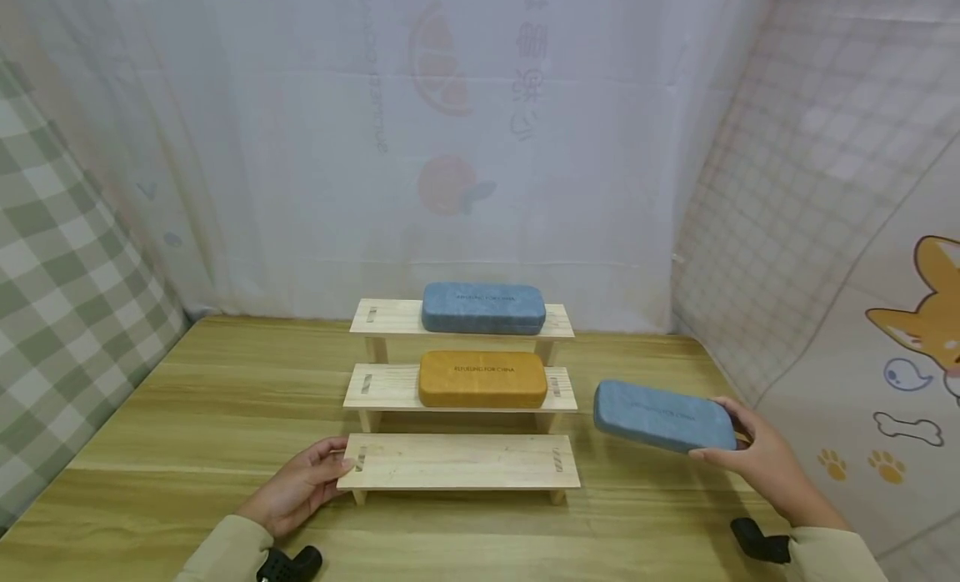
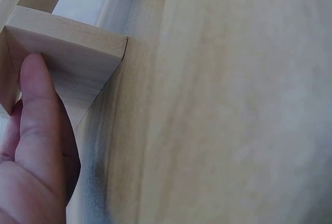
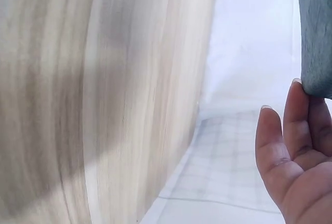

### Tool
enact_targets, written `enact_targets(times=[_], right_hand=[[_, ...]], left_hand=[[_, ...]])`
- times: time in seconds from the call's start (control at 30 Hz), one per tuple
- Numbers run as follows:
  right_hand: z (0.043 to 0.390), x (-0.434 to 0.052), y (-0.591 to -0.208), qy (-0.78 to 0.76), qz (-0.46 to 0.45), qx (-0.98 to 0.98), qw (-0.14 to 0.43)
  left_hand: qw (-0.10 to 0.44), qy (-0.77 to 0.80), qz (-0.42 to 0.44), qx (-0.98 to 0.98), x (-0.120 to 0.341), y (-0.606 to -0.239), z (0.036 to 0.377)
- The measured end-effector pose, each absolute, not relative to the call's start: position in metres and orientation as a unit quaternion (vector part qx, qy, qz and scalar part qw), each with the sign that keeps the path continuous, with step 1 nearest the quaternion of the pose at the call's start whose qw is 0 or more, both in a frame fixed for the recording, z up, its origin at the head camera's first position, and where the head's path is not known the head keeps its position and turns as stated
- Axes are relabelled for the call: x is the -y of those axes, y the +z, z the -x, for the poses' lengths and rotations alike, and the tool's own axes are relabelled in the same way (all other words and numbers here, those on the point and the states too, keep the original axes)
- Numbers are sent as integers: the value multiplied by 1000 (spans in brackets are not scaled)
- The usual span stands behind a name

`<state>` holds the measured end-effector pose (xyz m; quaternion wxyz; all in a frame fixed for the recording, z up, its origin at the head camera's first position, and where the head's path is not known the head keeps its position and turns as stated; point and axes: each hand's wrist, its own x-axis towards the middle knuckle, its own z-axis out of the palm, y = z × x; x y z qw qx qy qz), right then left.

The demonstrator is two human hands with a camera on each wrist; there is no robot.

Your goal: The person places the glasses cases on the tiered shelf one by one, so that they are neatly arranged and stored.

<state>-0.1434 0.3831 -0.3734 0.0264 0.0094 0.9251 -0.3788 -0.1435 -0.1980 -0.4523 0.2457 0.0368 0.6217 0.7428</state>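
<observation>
From the head view, my right hand grips one end of a blue case, fingers wrapped round its right end, and carries it in the air just right of the stepped wooden rack. My left hand rests against the left end of the bottom step, fingers laid loosely on the wood, steadying it. The top step carries another blue case, the middle one an orange case; the lowest step is bare. I judge I am midway through bringing this case to that bare step. The next move calls for swinging it left and setting it flat, centred like the others. Its long axis runs left to right, its free end pointing at the rack and tilted slightly up.

At my left wrist, one finger lies straight along the corner of the step's end, pressing, not clasping.

At my right wrist, only the case's corner shows above my fingertips; the grip itself is probably out of frame here.
</observation>
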Motion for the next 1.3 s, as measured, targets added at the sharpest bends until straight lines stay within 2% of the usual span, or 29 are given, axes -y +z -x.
enact_targets(times=[0.43, 0.73, 0.93, 1.3], right_hand=[[117, -374, -378, -402, 5, -915, 29], [109, -352, -386, -419, 27, -908, -5], [104, -332, -387, -438, 6, -899, 16], [106, -290, -388, -480, 21, -877, 21]], left_hand=[[245, 741, -38, -624, 199, -452, 143], [245, 741, -38, -624, 199, -451, 142], [243, 740, -41, -625, 198, -451, 142], [242, 738, -46, -628, 197, -451, 142]])
